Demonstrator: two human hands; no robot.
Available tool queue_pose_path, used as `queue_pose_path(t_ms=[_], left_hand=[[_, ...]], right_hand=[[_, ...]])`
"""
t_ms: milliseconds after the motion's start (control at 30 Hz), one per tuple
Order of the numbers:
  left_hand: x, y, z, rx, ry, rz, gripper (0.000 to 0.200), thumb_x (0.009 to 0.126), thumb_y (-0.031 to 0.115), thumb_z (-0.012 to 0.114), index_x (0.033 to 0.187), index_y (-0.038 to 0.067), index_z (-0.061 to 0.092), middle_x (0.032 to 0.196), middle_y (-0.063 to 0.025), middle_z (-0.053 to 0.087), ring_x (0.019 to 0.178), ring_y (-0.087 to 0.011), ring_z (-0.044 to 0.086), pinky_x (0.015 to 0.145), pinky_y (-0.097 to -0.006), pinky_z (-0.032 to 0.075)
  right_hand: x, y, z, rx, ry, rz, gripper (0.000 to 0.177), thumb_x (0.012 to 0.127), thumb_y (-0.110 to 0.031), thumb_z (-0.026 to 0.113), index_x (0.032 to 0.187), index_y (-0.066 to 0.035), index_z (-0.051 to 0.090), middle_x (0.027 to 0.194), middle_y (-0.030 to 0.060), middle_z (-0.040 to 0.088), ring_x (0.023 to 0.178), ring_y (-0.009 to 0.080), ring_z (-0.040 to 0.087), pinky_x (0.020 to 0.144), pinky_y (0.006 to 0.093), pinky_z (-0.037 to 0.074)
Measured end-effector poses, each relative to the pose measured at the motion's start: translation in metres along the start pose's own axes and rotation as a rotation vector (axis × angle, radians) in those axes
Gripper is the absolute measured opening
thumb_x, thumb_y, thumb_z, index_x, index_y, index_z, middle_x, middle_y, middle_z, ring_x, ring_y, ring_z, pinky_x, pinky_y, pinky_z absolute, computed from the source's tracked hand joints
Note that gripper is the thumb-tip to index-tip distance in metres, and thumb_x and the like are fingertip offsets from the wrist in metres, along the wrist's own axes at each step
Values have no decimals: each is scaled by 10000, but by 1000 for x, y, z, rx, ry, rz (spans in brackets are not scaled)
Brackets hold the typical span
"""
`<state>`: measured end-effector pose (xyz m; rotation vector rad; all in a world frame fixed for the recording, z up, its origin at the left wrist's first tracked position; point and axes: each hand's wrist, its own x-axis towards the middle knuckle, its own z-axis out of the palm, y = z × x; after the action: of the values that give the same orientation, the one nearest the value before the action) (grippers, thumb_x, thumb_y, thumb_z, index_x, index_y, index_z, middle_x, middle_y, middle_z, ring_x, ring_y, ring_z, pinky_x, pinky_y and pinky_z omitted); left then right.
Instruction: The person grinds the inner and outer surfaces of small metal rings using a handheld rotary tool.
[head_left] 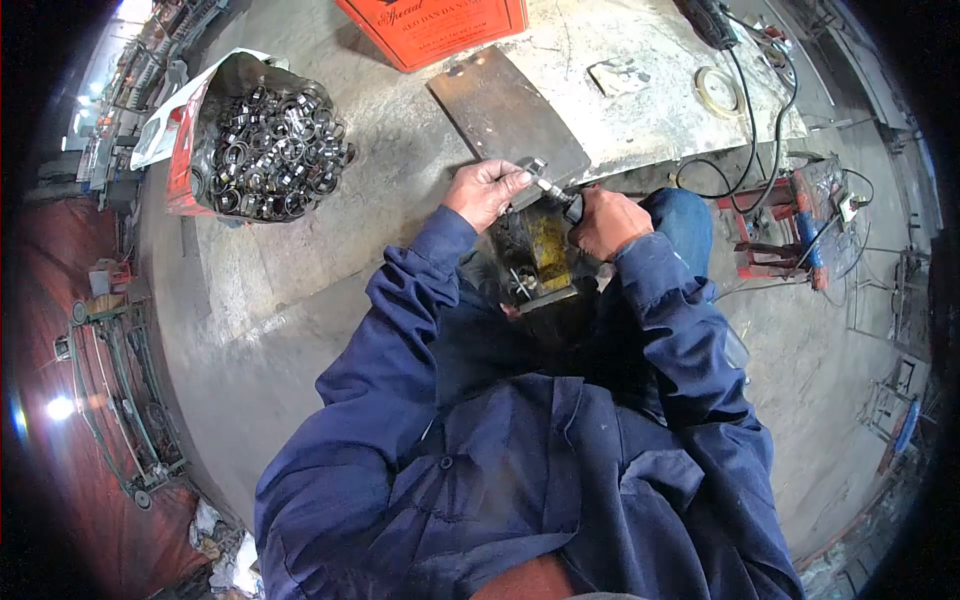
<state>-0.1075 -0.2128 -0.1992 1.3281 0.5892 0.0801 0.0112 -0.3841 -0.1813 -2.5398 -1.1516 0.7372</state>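
Note:
My left hand (488,192) is closed, thumb and fingers pinching a small shiny metal hose clamp (537,168). My right hand (610,223) is wrapped round a dark driver tool (574,208), whose exact kind is partly hidden by the fingers. Its bright metal shaft points at the clamp; whether the two touch I cannot make out. Below both hands, between my knees, stands a worn metal block with yellow paint (549,250), and a few small metal pieces (523,283) lie beside the yellow part.
An open bag (180,172) full of metal clamps (280,150) stands at the left. Ahead lie a dark metal plate (510,120) and a red-orange box (435,30). On a pale board (640,130) are a tape roll (719,92) and a black corded tool (706,22). A red metal frame (780,235) stands right.

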Motion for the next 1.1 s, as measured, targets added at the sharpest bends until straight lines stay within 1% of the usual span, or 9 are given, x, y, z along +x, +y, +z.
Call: queue_pose_path(t_ms=[233, 300, 500, 567, 733, 800, 867, 1000, 1100], left_hand=[[-1, 5, 3, 52, -7, -6, 157, 850, 201, 658, 853, 44, 645, 632, 62, 531, 521, -13, 401, 466, -181, 323], [-2, 9, 5, 80, 13, 3, 188, 850, 231, 657, 837, 43, 647, 632, 58, 533, 531, -14, 402, 472, -187, 319], [9, 7, 3, 171, 23, -11, 241, 837, 285, 662, 825, 45, 641, 621, 50, 521, 523, -28, 403, 465, -204, 312], [7, 14, 6, 150, 24, -48, 239, 837, 280, 662, 821, 42, 634, 623, 46, 524, 513, -31, 407, 457, -208, 314], [11, 26, 9, 62, 2, -164, 217, 833, 302, 664, 819, 94, 604, 569, 45, 459, 440, -33, 364, 387, -201, 263], [34, 41, 1, 303, 17, 59, 184, 839, 274, 653, 834, 95, 610, 597, 39, 492, 437, -37, 387, 374, -197, 269], [47, 99, -5, 265, 88, 284, 156, 846, 254, 638, 862, 100, 621, 623, 39, 525, 441, -37, 404, 370, -194, 289], [61, 228, -42, 454, 342, 492, 356, 859, 373, 596, 1084, 97, 597, 681, 5, 569, 486, -60, 499, 394, -220, 388], [62, 243, -77, 454, 509, 552, 375, 854, 367, 607, 1091, 76, 595, 672, 16, 551, 465, -57, 452, 389, -216, 349]], right_hand=[[2, 5, 3, 8, -36, -22, 270, 659, -202, 608, 851, -14, 620, 787, 233, 620, 800, 383, 617, 695, 430, 490], [-1, 3, -3, 33, -109, 34, 284, 693, -192, 596, 925, -33, 639, 900, 213, 642, 888, 355, 621, 782, 413, 495], [-21, 34, -13, 58, -39, 34, 271, 683, -175, 580, 904, -26, 625, 865, 236, 626, 864, 396, 601, 753, 449, 473], [-23, 50, -8, 114, 112, -1, 260, 676, -188, 606, 870, -15, 613, 847, 239, 622, 853, 400, 599, 743, 449, 472], [-26, 67, -7, 148, 156, 47, 267, 673, -189, 696, 826, 6, 594, 811, 240, 609, 845, 395, 596, 728, 435, 476], [-23, 67, -5, 75, 165, 40, 320, 663, -231, 725, 838, 8, 604, 820, 241, 617, 843, 386, 604, 730, 428, 483], [-20, 66, -6, 53, 151, 30, 345, 648, -242, 727, 861, 6, 617, 837, 239, 624, 850, 376, 611, 737, 424, 488], [-27, 41, -30, 147, 14, 143, 414, 624, -282, 718, 929, -17, 623, 915, 234, 627, 899, 369, 603, 771, 415, 482], [-24, 48, -34, 170, 68, 149, 398, 637, -276, 716, 934, -25, 628, 916, 234, 628, 911, 367, 599, 784, 413, 477]])
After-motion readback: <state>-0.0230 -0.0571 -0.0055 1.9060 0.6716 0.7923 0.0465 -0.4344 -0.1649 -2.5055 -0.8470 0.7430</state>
